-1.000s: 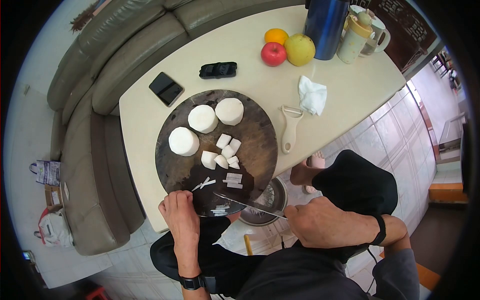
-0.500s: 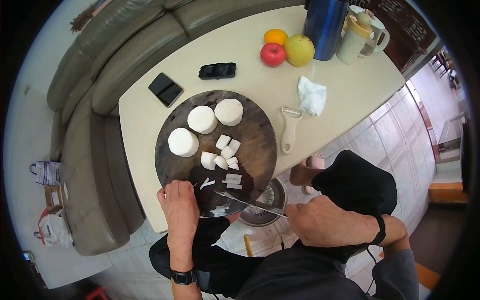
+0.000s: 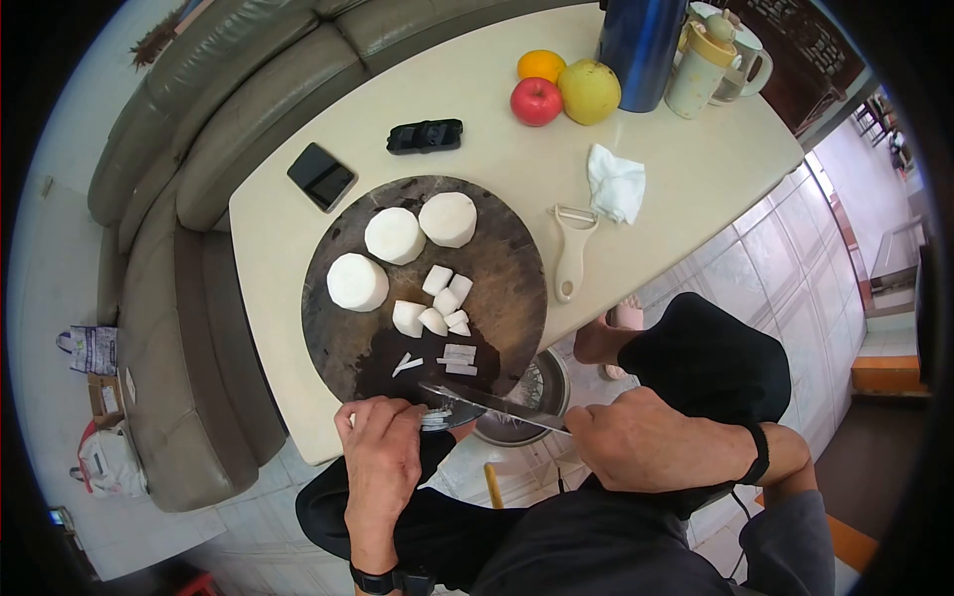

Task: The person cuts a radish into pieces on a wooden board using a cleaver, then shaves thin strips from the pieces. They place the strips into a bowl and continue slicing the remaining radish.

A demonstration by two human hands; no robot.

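Note:
My right hand (image 3: 636,437) is closed around the handle of a kitchen knife (image 3: 497,404), whose blade lies low over the near edge of a round dark wooden cutting board (image 3: 507,298). My left hand (image 3: 383,447) bends over the board's near left rim, fingers curled together, fingertips partly hidden. Thin white strips (image 3: 435,419) lie right beside its thumb side. More slices (image 3: 458,359) and slivers (image 3: 406,364) rest on the wet middle of the board. Beyond them are several small white chunks (image 3: 434,303) and three thick peeled white rounds (image 3: 395,235), resembling radish.
A pale peeler (image 3: 571,258) and crumpled tissue (image 3: 616,184) lie right of the board. A phone (image 3: 321,177), black object (image 3: 425,136), apple (image 3: 537,102), other fruit (image 3: 589,91) and blue flask (image 3: 641,55) stand farther back. Below the edge sits a metal basin (image 3: 552,387).
My left hand has moved right along the board's near rim, up to the thin strips. The right hand and knife stay nearly in place. The view has shifted slightly.

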